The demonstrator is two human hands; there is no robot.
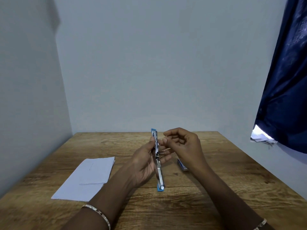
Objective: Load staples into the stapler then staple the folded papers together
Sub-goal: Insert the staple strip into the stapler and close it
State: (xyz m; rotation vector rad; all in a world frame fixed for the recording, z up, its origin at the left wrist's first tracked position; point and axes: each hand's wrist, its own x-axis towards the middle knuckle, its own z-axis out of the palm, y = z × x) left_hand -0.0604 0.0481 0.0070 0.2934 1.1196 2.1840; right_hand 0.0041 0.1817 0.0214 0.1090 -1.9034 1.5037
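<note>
Blue-and-chrome stapler [157, 156] swung fully open, held upright; folded white papers [88, 178] flat at left; staple box [182, 165] right.

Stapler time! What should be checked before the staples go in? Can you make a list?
1. Stapler swung open: ok.
2. Left hand holds the stapler steady: ok.
3. Right hand pinching staples: cannot tell, too small to see.
4. Staple box close by on the table: ok.
5. Folded papers ready at the left, nothing on them: ok.
6. Staple channel empty: cannot tell.
</note>
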